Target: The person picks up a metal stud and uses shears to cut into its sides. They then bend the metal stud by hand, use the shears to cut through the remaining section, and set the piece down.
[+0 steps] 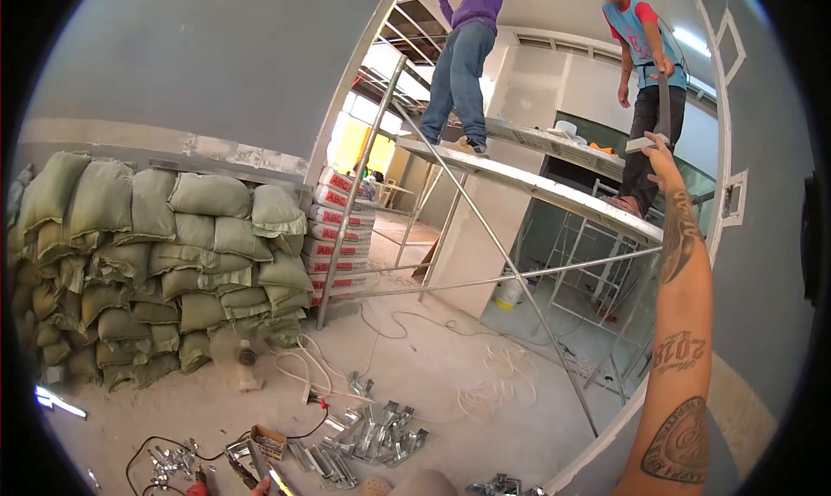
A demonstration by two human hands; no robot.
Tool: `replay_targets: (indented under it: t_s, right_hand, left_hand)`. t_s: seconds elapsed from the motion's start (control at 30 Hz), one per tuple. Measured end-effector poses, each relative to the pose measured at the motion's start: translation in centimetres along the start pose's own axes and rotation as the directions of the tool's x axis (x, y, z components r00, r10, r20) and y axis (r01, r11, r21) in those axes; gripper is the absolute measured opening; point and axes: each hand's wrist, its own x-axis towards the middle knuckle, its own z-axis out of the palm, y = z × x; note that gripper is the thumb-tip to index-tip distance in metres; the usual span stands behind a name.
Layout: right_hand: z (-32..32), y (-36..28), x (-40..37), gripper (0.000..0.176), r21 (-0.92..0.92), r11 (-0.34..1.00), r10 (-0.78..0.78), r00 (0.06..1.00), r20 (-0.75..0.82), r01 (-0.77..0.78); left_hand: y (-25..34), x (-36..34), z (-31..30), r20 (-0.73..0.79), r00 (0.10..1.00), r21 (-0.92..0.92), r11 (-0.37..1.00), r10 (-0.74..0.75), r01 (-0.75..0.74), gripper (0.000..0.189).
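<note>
My right arm is stretched up toward the scaffold on the right. My right hand (pixel 660 160) is closed around the lower end of a grey metal strip (pixel 664 106), near a pale flat end piece (pixel 642 144). A person in a blue vest (pixel 642 41) on the scaffold grips the strip's upper end. At the bottom edge, only the fingertips of my left hand (pixel 260 489) show, curled beside a shiny metal piece (pixel 280 483); what they hold I cannot tell. Close by are a small box of fasteners (pixel 269 441) and a pile of metal brackets (pixel 385 434).
A scaffold plank (pixel 545 184) on tubular braces (pixel 493 236) spans ahead; another person (pixel 463 54) stands on it. Green sandbags (pixel 147 262) and printed sacks (pixel 338 236) are stacked left. Loose cables (pixel 316 366) and a red-handled tool (pixel 199 486) lie on the floor.
</note>
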Motion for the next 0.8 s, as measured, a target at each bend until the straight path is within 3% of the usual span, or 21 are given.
replay_targets:
  t_s: [0.13,0.2,0.27,0.3,0.47,0.53,0.6,0.63,0.67,0.77,0.8]
  right_hand:
    - [0.0,1.8,1.8,0.061,0.069,0.998,0.013,0.999,-0.036,-0.011]
    - [0.4,2.2,2.0,0.055,0.071,0.996,0.069,0.989,-0.130,-0.060]
    - [0.2,4.9,3.7,0.047,-0.317,0.945,-0.199,0.907,-0.372,0.077]
    - [1.3,2.9,0.3,0.035,-0.389,0.921,-0.257,0.781,-0.570,0.019]
    - [2.4,5.3,-1.1,0.020,-0.354,0.905,-0.404,0.733,-0.547,0.235]
    - [4.5,5.1,-2.9,0.021,-0.460,0.720,-0.621,0.778,-0.093,0.520]
    - [8.6,1.9,-7.5,0.031,-0.430,0.724,-0.498,0.840,0.215,0.539]
    - [11.4,1.3,-9.5,0.045,-0.358,0.742,-0.463,0.819,0.339,0.567]
    - [14.5,1.0,-11.4,0.056,-0.266,0.751,-0.445,0.760,0.473,0.605]
    - [25.7,0.9,-20.1,0.049,-0.167,0.789,-0.332,0.639,0.694,0.592]
    - [29.6,1.0,-24.6,0.042,-0.181,0.815,-0.259,0.626,0.735,0.550]
  left_hand:
    - [0.0,0.1,-0.6,-0.006,0.998,-0.028,0.998,0.057,-0.057,0.018]
    - [0.6,-0.7,0.0,-0.039,0.995,-0.017,0.996,0.088,-0.089,0.019]
    - [0.9,-0.1,-0.5,0.023,0.997,-0.046,0.996,0.076,-0.075,0.021]
    - [0.9,0.5,-0.9,0.032,0.995,-0.050,0.994,0.096,-0.094,0.022]
    - [2.5,-1.9,1.5,0.006,0.984,-0.065,0.982,0.176,-0.175,0.026]
    - [3.4,-3.6,3.1,0.078,0.960,-0.095,0.960,0.270,-0.263,0.025]
    - [5.0,-8.3,7.0,0.044,0.936,-0.122,0.932,0.348,-0.341,0.026]
    - [5.5,-9.3,6.9,0.109,0.918,-0.103,0.923,0.381,-0.370,0.033]
    - [6.0,-10.0,7.5,0.033,0.906,-0.125,0.901,0.422,-0.415,0.027]
    - [8.3,-13.3,7.2,0.133,0.870,-0.092,0.880,0.474,-0.465,0.026]
    - [9.0,-14.4,8.7,-0.016,0.846,-0.009,0.846,0.533,-0.533,0.024]
